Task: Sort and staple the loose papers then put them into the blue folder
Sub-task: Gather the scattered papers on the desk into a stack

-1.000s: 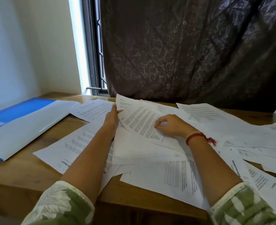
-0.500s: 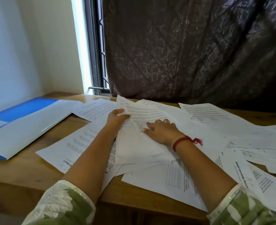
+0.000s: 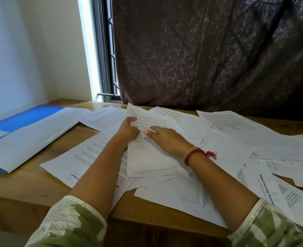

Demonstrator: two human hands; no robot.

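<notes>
Left grip [image 3: 129,130]: closed on the left edge of a printed sheet [image 3: 154,120], with the thumb laid on top of the page and the fingers tucked under it.
Right grip [image 3: 165,139]: laid open on the same printed sheet, with the fingers stretched toward the left grip. The fingertips are blurred, so it cannot be told whether the two grips touch.
Printed sheet: found at the middle of the desk [image 3: 31,186], on top of other pages. Its far end is raised slightly off the heap.
Loose papers [image 3: 236,139]: scattered in overlapping layers over the middle and right of the desk, with some hanging over the near edge.
Titled pages: a page headed "Sample Internship" [image 3: 266,188] is seen to the right of the right forearm. A page whose heading ends in "Report" [image 3: 75,163] is partly covered by the left forearm.
Table page [image 3: 191,191]: a sheet printed with a ruled grid is seen just beside the right forearm, toward the near edge.
Blue folder [image 3: 27,116]: spread open at the left end of the desk, well apart from both grips. Most of its inside is covered by a white panel, and one loose page lies just beside its far right corner.
Right wrist: a red thread band [image 3: 194,155] is worn.
Sleeves [image 3: 67,223]: green cloth with a white pattern is seen on both arms.
Background: a dark patterned curtain [image 3: 209,50] is hung behind the desk, and a strip of window [image 3: 106,59] is left uncovered at its left.
</notes>
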